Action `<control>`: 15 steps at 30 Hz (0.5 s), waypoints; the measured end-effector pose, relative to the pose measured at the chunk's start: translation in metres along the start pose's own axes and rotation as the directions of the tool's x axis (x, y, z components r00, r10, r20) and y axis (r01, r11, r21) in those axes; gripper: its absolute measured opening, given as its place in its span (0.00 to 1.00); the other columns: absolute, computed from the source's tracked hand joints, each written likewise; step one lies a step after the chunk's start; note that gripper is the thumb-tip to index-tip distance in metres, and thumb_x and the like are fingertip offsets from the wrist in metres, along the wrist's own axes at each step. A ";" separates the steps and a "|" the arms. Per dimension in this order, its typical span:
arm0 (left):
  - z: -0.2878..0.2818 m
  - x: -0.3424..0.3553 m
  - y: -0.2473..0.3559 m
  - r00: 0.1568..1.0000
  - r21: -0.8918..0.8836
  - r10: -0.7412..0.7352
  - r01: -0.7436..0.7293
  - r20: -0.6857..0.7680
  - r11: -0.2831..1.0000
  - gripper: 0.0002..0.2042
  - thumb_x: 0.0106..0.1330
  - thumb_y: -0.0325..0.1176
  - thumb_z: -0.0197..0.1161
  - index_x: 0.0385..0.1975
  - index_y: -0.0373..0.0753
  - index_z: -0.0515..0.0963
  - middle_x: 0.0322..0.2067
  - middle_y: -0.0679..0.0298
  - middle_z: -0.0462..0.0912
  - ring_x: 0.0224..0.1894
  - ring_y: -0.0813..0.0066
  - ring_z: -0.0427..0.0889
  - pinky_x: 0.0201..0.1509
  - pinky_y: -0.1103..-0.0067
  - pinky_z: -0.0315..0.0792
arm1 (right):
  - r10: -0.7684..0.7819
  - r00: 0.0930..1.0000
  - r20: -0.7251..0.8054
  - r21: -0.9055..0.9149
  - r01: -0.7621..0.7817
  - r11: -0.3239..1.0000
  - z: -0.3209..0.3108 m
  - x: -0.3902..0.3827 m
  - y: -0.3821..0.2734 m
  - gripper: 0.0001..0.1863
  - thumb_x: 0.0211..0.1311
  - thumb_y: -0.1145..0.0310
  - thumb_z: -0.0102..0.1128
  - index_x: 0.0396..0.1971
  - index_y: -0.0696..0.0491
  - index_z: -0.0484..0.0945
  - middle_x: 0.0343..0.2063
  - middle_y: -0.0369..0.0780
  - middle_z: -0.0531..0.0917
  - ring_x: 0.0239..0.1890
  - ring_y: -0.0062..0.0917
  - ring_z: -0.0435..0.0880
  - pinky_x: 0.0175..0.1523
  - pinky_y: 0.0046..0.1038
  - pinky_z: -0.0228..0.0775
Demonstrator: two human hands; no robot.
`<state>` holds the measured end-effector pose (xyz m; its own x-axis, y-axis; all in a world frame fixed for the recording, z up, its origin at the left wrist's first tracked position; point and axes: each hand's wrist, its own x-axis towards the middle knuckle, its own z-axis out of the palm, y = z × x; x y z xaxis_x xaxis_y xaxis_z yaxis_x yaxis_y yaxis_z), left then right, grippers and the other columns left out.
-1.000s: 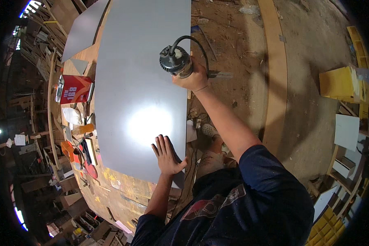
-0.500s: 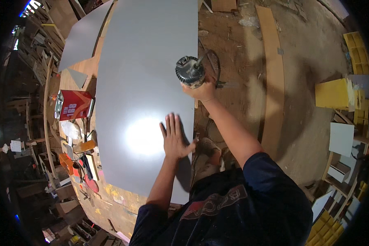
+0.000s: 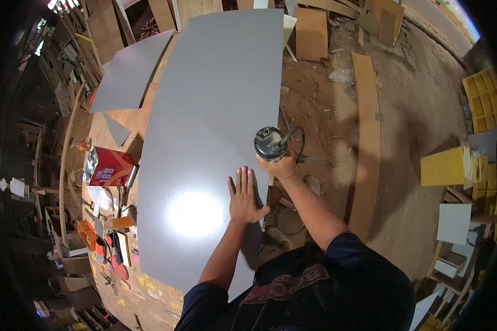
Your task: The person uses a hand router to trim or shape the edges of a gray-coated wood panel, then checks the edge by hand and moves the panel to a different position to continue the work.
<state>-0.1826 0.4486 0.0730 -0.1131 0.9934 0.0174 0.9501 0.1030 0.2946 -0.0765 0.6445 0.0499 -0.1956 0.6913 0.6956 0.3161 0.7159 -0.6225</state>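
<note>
A large grey sheet panel point(image 3: 204, 110) lies flat on a wooden workbench. Flat on its surface near the right edge, my left hand point(image 3: 246, 201) rests with fingers stretched and thumb out to the side. Just beyond it, my right hand point(image 3: 281, 164) grips a black corded power tool, apparently a trim router point(image 3: 270, 143), upright at the panel's right edge. Its round vented top and cord face me; the base and bit are hidden beneath. Part of the right hand's fingers is hidden behind the tool.
Left on the workbench point(image 3: 130, 298) stand a red metal can point(image 3: 111, 167), an orange tool point(image 3: 86, 235) and several small items. A smaller grey sheet point(image 3: 130, 71) lies at far left. Right, a long wooden board point(image 3: 367, 138) lies on the dirt floor, with yellow boxes point(image 3: 442, 167) beyond.
The router and my right hand have come nearer along the panel's right edge, closer to my left hand. My view has shifted, showing the panel's far end. The left hand stays flat.
</note>
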 end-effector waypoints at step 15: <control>-0.013 0.005 0.012 0.996 -0.047 -0.054 0.057 0.070 0.997 0.64 0.63 0.81 0.49 0.82 0.23 0.50 0.82 0.34 0.50 0.86 0.38 0.44 0.84 0.38 0.30 | 0.068 0.997 -0.038 0.070 -0.065 0.995 0.021 0.099 0.067 0.28 0.35 0.63 0.84 0.41 0.55 0.85 0.39 0.44 0.87 0.39 0.41 0.90 0.47 0.40 0.85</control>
<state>-0.1757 0.4539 0.0893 -0.1432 0.9875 -0.0651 0.9274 0.1569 0.3395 -0.0942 0.7634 0.0695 -0.1382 0.7341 0.6648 0.2629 0.6744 -0.6900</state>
